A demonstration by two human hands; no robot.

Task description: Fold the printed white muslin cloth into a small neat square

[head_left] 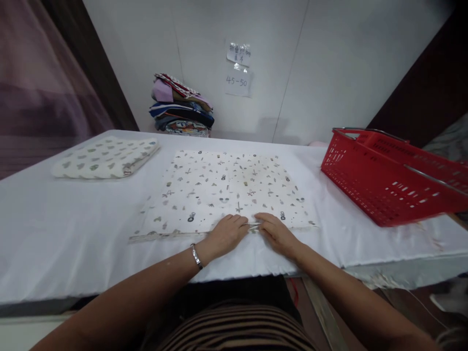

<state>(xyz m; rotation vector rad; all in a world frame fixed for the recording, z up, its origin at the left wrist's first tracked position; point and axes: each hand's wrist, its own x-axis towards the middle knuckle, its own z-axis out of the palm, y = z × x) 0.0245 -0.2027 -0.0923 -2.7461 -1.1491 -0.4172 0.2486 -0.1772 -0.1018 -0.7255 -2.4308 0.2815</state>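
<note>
Nearest to us, the left hand, with a thin metal bracelet on its wrist, and the right hand lie palm down at the table's near edge. Their fingertips almost meet on the hem of the printed cloth. The fingers of each hand are held close together and slightly curled. We cannot tell whether they pinch the hem or only press on it.

The cloth is thin, pale and square, dotted with small grey motifs. It is spread flat in the middle of the table, which has a smooth white cover.

Toward the far left corner we see a soft folded cloth with a leaf print. A red slotted plastic basket sits tilted at the right edge. At the far edge a stack of folded clothes leans against the white panelled wall, beside two taped paper notes.
</note>
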